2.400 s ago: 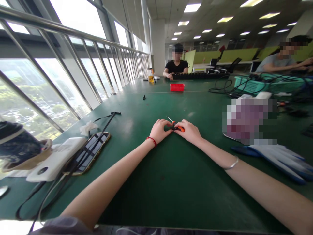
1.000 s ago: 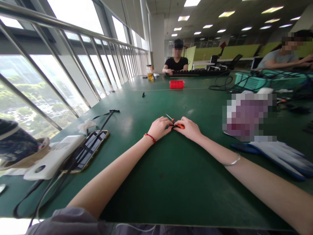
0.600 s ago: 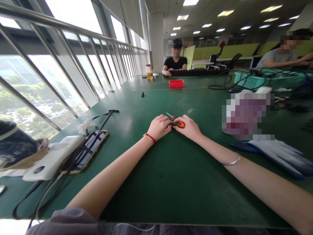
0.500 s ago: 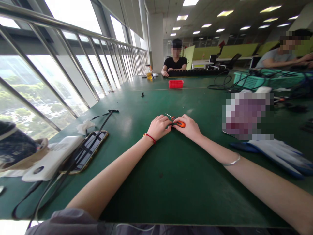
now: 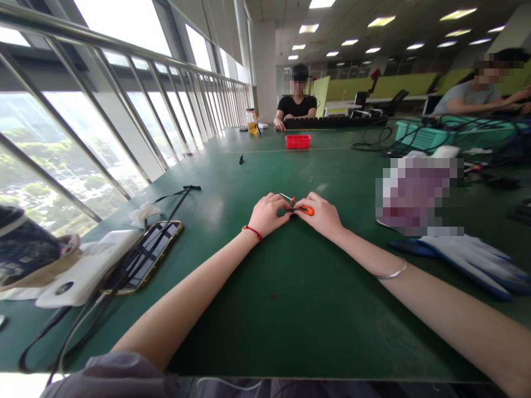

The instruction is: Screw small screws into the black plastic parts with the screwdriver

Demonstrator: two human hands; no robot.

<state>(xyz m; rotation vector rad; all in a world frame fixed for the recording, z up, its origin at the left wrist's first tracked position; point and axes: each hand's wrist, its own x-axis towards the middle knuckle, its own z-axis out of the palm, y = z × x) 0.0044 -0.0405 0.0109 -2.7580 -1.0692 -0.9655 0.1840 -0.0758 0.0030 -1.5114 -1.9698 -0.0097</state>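
My right hand (image 5: 321, 215) is closed around an orange-and-black handled tool (image 5: 306, 210), the handle's end showing below the fingers. A thin metal shaft with an orange base (image 5: 287, 197) sticks out to the upper left beyond the fingertips, like a small screwdriver; whether it belongs to the same handle is hidden. My left hand (image 5: 267, 215), with a red cord bracelet at the wrist, pinches a small dark piece (image 5: 289, 210) against the tool's left end. Fingertips of both hands nearly meet just above the green tabletop (image 5: 269, 326).
On the left lie a phone (image 5: 155, 257) under black straps, a white box (image 5: 89, 271) and a dark cup (image 5: 25, 243). A red bin (image 5: 297, 142) and a small black part (image 5: 241, 160) lie ahead. Gloves (image 5: 468, 257) and a green basket (image 5: 435, 135) are right. A person (image 5: 296, 105) sits opposite.
Both hands keep nearly the same place and grip. The thin shaft and the orange handle have shifted only slightly, and the whole view has moved a touch.
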